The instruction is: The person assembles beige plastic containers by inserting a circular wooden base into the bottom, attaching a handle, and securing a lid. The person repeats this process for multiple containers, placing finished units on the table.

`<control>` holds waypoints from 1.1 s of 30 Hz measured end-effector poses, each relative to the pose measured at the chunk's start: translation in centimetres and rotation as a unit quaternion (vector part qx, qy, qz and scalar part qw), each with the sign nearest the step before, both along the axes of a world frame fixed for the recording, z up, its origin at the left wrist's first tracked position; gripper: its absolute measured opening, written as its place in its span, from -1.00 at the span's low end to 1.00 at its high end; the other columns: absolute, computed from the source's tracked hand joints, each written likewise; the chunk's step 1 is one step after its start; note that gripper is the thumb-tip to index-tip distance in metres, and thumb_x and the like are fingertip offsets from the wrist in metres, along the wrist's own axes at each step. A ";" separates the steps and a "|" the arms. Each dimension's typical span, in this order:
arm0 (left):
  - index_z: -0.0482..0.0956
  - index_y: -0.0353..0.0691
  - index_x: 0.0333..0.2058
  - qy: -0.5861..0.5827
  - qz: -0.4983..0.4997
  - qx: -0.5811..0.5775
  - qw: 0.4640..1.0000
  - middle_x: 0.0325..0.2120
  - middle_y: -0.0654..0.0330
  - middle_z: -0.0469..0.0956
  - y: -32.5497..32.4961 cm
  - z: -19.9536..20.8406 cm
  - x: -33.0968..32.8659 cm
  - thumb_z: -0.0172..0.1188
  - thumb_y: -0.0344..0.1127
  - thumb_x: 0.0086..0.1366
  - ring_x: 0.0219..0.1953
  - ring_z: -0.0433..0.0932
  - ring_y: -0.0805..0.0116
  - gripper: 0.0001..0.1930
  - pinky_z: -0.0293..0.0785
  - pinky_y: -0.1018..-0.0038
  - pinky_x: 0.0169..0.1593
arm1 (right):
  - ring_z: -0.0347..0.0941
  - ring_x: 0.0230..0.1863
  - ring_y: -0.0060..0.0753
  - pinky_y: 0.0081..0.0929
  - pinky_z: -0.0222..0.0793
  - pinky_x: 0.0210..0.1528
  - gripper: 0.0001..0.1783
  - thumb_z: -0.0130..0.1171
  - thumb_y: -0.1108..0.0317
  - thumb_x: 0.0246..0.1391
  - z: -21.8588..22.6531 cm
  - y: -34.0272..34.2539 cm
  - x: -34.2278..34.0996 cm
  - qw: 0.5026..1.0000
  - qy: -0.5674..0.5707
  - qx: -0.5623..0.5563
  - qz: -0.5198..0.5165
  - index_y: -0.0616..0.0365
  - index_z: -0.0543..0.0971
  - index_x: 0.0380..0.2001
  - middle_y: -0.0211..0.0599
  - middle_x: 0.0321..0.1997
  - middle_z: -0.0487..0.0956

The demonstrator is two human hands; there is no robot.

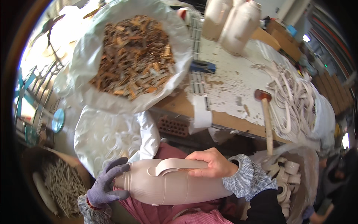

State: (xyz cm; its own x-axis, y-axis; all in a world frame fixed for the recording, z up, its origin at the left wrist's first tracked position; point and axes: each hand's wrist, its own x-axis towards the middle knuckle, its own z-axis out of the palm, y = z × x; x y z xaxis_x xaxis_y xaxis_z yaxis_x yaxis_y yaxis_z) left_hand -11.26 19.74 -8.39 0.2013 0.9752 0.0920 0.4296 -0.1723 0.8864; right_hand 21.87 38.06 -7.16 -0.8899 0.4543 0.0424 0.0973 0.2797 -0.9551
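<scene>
From the head view, the pale pink unfired clay jug with a moulded handle (171, 183) lay sideways across the person's lap at six o'clock. The gloved left hand (106, 183) wrapped its grip around the neck; the bare right hand (210, 164) pressed fingers on the handle. The handle looked attached already; smoothing seemed left. A wooden mallet (266, 119) rested on the worktop (231, 78) at three o'clock.

Jug (175, 184): smooth matt beige plastic, faint ribbing at the neck end. Left hand (106, 183) in a grey knit cloth glove; right hand (209, 164) bare, patterned cloth cuff. Far-left bag (80, 63): thin crinkled glossy white plastic film, holding rough brown scrap. Counter (231, 80): wood, worn flaking white paint. Mallet (266, 119) on the right: bare wooden handle, dull rubber-like head.
</scene>
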 end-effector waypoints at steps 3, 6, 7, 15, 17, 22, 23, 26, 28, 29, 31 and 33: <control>0.30 -0.35 0.18 -0.178 0.158 -0.012 0.971 0.08 -0.03 0.34 2.0 0.5 2.9 0.27 -0.14 0.13 0.18 0.30 0.13 -0.31 0.21 0.24 0.24 | 0.58 -0.19 -0.43 -0.48 0.43 -0.07 -0.59 0.28 0.23 0.09 2.1 1.1 0.1 0.998 -0.029 -0.041 -0.029 0.25 0.54 -0.07 -0.19 -0.23 0.65; 0.32 -0.35 0.12 -0.139 0.258 0.053 0.955 0.05 0.02 0.36 3.3 -2.1 5.4 0.11 -0.25 0.28 0.15 0.33 0.19 -0.52 0.20 0.31 0.25 | 0.51 -0.05 -0.52 -0.52 0.41 0.01 -0.63 0.25 0.32 0.12 0.6 5.2 0.5 0.996 -0.052 0.036 -0.055 0.24 0.52 -0.03 -0.28 -0.06 0.59; 0.35 -0.35 0.10 -0.143 0.285 0.054 0.946 0.04 0.04 0.38 4.2 -2.5 6.6 0.02 -0.33 0.33 0.13 0.33 0.22 -0.60 0.19 0.35 0.24 | 0.48 -0.01 -0.46 -0.46 0.38 0.05 -0.60 0.24 0.31 0.13 -1.7 7.5 1.5 0.988 -0.003 0.004 -0.152 0.23 0.49 0.00 -0.25 -0.03 0.57; 0.44 -0.31 0.02 0.095 0.149 0.184 0.967 -0.05 -0.06 0.45 18.4 -6.9 9.5 -0.10 -0.34 0.37 0.00 0.44 0.00 -0.68 0.37 0.31 0.11 | 0.44 0.05 0.12 -0.02 0.34 0.07 -0.56 0.13 0.11 0.14 -5.2 21.8 22.4 0.628 -0.410 0.283 -0.598 0.18 0.45 -0.02 0.06 0.04 0.50; 0.42 -0.29 0.03 0.185 0.109 0.169 0.962 -0.05 -0.07 0.44 20.7 -7.4 9.3 -0.05 -0.38 0.32 0.01 0.43 -0.05 -0.68 0.39 0.29 0.10 | 0.52 -0.13 0.08 -0.09 0.42 -0.06 -0.58 0.13 0.13 0.15 -3.6 21.3 22.2 0.698 -0.377 0.307 -0.526 0.20 0.48 -0.06 0.02 -0.19 0.57; 0.36 -0.14 0.13 0.277 0.089 0.076 0.954 0.05 -0.08 0.40 20.8 -7.4 7.9 0.05 -0.38 0.25 0.07 0.42 -0.10 -0.56 0.47 0.27 0.06 | 0.59 -0.37 0.01 -0.24 0.47 -0.29 -0.52 0.10 -0.02 0.20 8.9 12.4 10.5 0.878 -0.112 0.343 -0.315 0.22 0.50 -0.11 -0.09 -0.44 0.63; 0.33 -0.16 0.15 0.287 0.088 0.052 0.952 0.07 -0.08 0.38 20.9 -6.7 8.5 0.18 -0.46 0.12 0.08 0.41 -0.10 -0.44 0.46 0.28 0.08 | 0.59 -0.33 0.02 -0.23 0.47 -0.26 -0.50 0.07 -0.07 0.20 8.5 12.2 9.8 0.890 -0.089 0.339 -0.290 0.17 0.51 -0.10 -0.08 -0.40 0.64; 0.31 -0.23 0.16 0.326 0.078 0.049 0.941 0.10 -0.08 0.36 22.1 -7.5 9.2 0.29 -0.55 -0.01 0.12 0.39 -0.09 -0.31 0.42 0.30 0.16 | 0.56 -0.17 0.06 -0.14 0.45 -0.09 -0.37 -0.05 -0.26 0.18 1.5 13.6 9.4 0.871 -0.291 0.337 -0.207 0.13 0.53 -0.08 -0.02 -0.23 0.63; 0.31 -0.26 0.16 0.301 0.082 0.012 0.950 0.10 -0.08 0.36 20.9 -7.2 9.2 0.17 -0.51 0.12 0.13 0.38 -0.09 -0.43 0.39 0.30 0.19 | 0.54 -0.12 0.07 -0.15 0.43 -0.03 -0.35 0.03 -0.25 0.13 4.5 13.1 8.8 0.872 -0.360 0.295 -0.152 0.15 0.52 -0.08 0.00 -0.20 0.62; 0.31 -0.27 0.15 0.289 0.083 -0.003 0.954 0.09 -0.09 0.37 20.7 -7.0 9.5 0.11 -0.48 0.18 0.13 0.37 -0.09 -0.48 0.37 0.30 0.20 | 0.54 -0.12 0.08 -0.16 0.42 -0.02 -0.36 0.05 -0.24 0.12 5.3 13.3 9.2 0.887 -0.315 0.291 -0.169 0.15 0.53 -0.08 0.01 -0.19 0.62; 0.33 -0.28 0.15 0.300 0.094 0.036 0.949 0.09 -0.10 0.37 20.3 -7.6 8.7 0.02 -0.47 0.24 0.14 0.37 -0.10 -0.54 0.37 0.29 0.20 | 0.53 -0.11 0.09 -0.16 0.41 -0.01 -0.36 0.08 -0.22 0.10 5.5 13.3 10.3 0.913 -0.225 0.273 -0.205 0.17 0.53 -0.08 0.04 -0.18 0.62; 0.36 -0.28 0.12 0.335 0.113 0.102 0.930 0.07 -0.10 0.38 20.9 -8.7 8.8 -0.02 -0.49 0.22 0.11 0.38 -0.11 -0.56 0.35 0.24 0.19 | 0.53 -0.11 0.09 -0.16 0.41 -0.02 -0.39 0.10 -0.19 0.10 1.4 14.3 11.8 0.909 -0.202 0.297 -0.209 0.18 0.54 -0.11 0.06 -0.18 0.61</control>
